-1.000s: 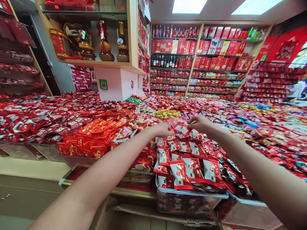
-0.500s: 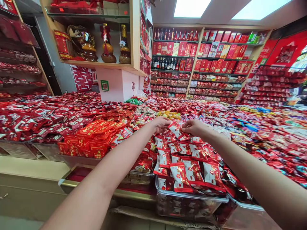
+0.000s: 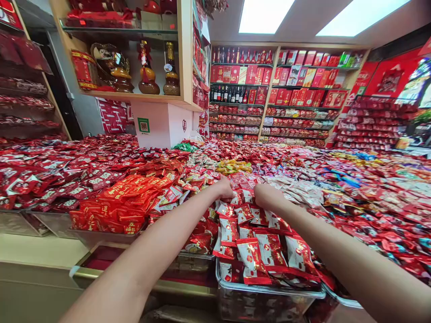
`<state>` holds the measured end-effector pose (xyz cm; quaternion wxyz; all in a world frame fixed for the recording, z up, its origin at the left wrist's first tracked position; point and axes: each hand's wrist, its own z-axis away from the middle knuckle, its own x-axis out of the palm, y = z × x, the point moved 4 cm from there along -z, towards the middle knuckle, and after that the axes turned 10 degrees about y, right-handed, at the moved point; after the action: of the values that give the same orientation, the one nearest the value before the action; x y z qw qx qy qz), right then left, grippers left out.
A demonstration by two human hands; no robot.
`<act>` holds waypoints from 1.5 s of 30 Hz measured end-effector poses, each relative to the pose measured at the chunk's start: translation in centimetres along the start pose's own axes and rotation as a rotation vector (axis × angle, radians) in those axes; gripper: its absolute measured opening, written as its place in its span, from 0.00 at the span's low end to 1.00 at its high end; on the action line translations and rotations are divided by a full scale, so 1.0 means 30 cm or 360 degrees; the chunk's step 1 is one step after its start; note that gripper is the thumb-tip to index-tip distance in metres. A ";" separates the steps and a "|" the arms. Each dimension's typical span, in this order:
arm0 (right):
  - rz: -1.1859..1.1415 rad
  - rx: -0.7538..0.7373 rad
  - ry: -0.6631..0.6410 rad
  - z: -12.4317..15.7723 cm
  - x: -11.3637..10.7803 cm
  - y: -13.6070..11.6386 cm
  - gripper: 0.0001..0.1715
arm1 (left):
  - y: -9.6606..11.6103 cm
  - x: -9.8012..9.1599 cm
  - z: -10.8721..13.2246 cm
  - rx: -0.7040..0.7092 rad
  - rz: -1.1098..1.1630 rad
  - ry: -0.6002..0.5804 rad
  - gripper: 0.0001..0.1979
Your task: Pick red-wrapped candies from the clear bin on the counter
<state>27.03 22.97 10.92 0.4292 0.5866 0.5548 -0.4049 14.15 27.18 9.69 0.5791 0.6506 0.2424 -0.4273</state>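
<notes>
My left hand (image 3: 226,189) is at the back of a heap of red-and-white wrapped snack packets (image 3: 257,253), its fingers curled down against them. Opposite it, my right hand (image 3: 267,196) is closed like a fist, knuckles up, its fingertips out of sight. A small red-and-white packet (image 3: 248,196) shows in the gap between the hands, and I cannot tell whether either hand grips it. The heaped packets fill a clear plastic bin (image 3: 269,292) at the counter's front, with rows of them lying face up below my hands.
Orange-red packets (image 3: 117,204) lie to the left, yellow-wrapped sweets (image 3: 234,166) beyond my hands, pale packets (image 3: 296,190) to the right. A wooden display cabinet (image 3: 186,54) with gourd-shaped bottles overhangs the back left. Wall shelves (image 3: 272,89) hold bottles and boxes.
Both hands have lowered onto the heap and curled further. The packet seen between their fingertips before is now partly hidden among the others. The view has tilted up slightly.
</notes>
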 end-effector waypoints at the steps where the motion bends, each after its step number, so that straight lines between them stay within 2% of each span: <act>1: 0.0013 -0.0034 -0.0015 -0.004 0.000 -0.003 0.17 | 0.003 -0.002 0.001 0.0016 -0.0037 -0.0013 0.10; 10: -0.0048 -0.0385 -0.0068 -0.027 -0.017 -0.043 0.14 | 0.056 -0.015 0.031 0.0207 -0.0476 -0.0030 0.09; 16: 0.0008 -0.0404 -0.0069 -0.028 -0.031 -0.039 0.13 | 0.090 -0.038 0.066 0.0418 -0.0643 0.0171 0.10; 19: -0.0021 -0.0402 -0.0058 0.010 -0.079 -0.012 0.14 | 0.089 -0.057 0.103 0.0624 -0.0570 0.0200 0.13; 22: -0.0138 -0.0435 -0.0113 0.084 -0.128 0.033 0.16 | 0.094 -0.048 0.152 0.0852 -0.0495 0.0080 0.17; 24: -0.0228 -0.0453 -0.0195 0.139 -0.146 0.063 0.21 | 0.099 -0.029 0.178 0.0912 -0.0522 0.0006 0.21; 28: -0.0193 -0.0424 -0.0283 0.211 -0.150 0.096 0.29 | 0.110 0.003 0.195 0.0855 -0.0668 -0.0070 0.22; 38: -0.0216 -0.0540 -0.0253 0.215 -0.127 0.074 0.27 | 0.148 0.009 0.195 0.0866 -0.0860 -0.0146 0.19; 42: -0.0217 -0.0572 -0.0245 0.222 -0.122 0.083 0.28 | 0.138 -0.028 0.183 0.0834 -0.0867 -0.0126 0.20; 45: -0.0226 -0.0581 -0.0078 0.219 -0.136 0.064 0.23 | 0.102 -0.083 0.173 0.0753 -0.0874 -0.0047 0.15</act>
<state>28.73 15.45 12.92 0.5122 0.4484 0.6484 -0.3409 13.90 21.98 13.64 0.2796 0.6709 0.2942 -0.6206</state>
